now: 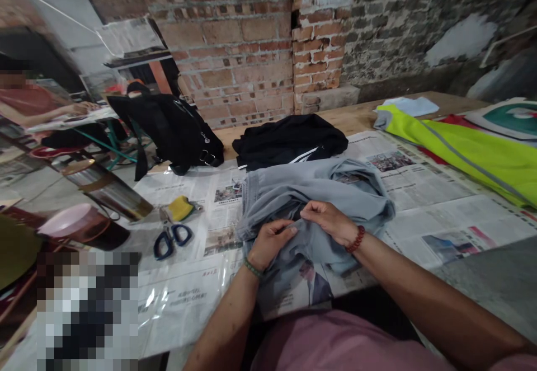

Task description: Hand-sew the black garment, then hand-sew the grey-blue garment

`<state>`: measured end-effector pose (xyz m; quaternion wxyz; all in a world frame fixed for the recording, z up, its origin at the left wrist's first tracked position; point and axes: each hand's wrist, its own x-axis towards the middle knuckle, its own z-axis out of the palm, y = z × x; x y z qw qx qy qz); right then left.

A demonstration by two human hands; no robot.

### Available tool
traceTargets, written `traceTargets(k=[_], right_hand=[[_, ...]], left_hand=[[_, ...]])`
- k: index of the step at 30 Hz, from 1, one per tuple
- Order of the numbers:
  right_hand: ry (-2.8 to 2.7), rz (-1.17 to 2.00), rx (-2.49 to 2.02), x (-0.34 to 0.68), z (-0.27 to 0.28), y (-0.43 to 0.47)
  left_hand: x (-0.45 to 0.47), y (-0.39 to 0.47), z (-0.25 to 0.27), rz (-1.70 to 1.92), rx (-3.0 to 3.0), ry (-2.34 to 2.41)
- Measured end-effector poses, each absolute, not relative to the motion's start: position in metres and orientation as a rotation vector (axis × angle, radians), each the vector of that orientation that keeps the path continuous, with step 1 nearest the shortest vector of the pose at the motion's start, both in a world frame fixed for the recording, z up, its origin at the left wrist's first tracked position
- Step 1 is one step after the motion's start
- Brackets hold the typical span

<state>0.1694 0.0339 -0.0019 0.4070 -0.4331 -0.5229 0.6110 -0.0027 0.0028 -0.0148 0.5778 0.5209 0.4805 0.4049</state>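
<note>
A grey garment [289, 186] lies bunched on the newspaper-covered table in front of me, with what looks like an elastic waistband at its left end. My left hand [271, 241] pinches a fold of its cloth between thumb and fingers. Close by on the right, my right hand [329, 220] is closed on the same cloth, fingertips together. Anything small between the fingertips is too fine to make out. Beyond the grey garment, a folded black garment [289, 139] with white stripes touches its far edge.
Blue-handled scissors [171, 239] and a yellow sponge-like piece [180, 207] lie to the left. A steel flask [109, 189], a lidded dark cup [88, 226] and a black bag [176, 130] stand beyond. Right: a neon-yellow garment [470, 153] and an iron [507, 118]. Another person sits far left.
</note>
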Motion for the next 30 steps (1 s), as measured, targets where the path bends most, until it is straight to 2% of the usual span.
traceTargets(k=[10, 19, 30], right_hand=[[-1.105, 1.627, -0.948, 0.173, 0.001, 0.058], [-1.099, 1.921, -0.852, 0.173, 0.044, 0.097], [-0.996, 1.784, -0.730, 0.186, 0.084, 0.146]], left_hand=[[-0.007, 0.002, -0.007, 0.878, 0.971, 1.087], [-0.013, 0.004, -0.007, 0.892, 0.925, 1.073], [-0.014, 0.004, -0.009, 0.914, 0.931, 1.081]])
